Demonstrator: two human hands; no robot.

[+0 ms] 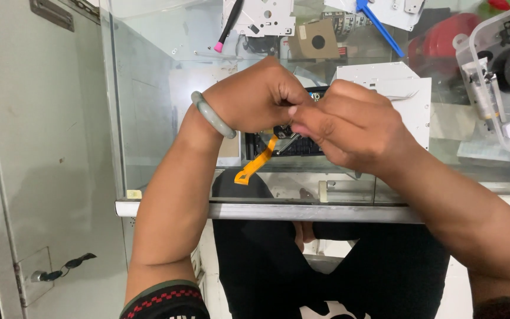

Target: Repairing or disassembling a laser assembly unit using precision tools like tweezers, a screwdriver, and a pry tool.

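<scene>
Small black part sitting at centre frame, mostly hidden behind both hands, held just above the glass counter. Orange ribbon cable hanging off its lower left side, drooping down toward the counter's front edge. Left hand curling tight into a near fist, fingertips pinching the part's top edge; a pale green bangle sitting on that wrist. Right hand closing over the part from the right, fingers pressing in against the left hand's fingertips; exactly what it is pinching cannot be told. A thin metal piece, maybe tweezers, showing just under the hands, too hidden to be sure.

Behind the right hand, a white metal plate lying flat on the glass. Upper centre: brown cardboard box. Upper left of centre: a black tool with a pink tip. Upper right: blue plastic stick, then a clear plastic bin at the right edge. Metal counter rim running across the lower middle of the frame.
</scene>
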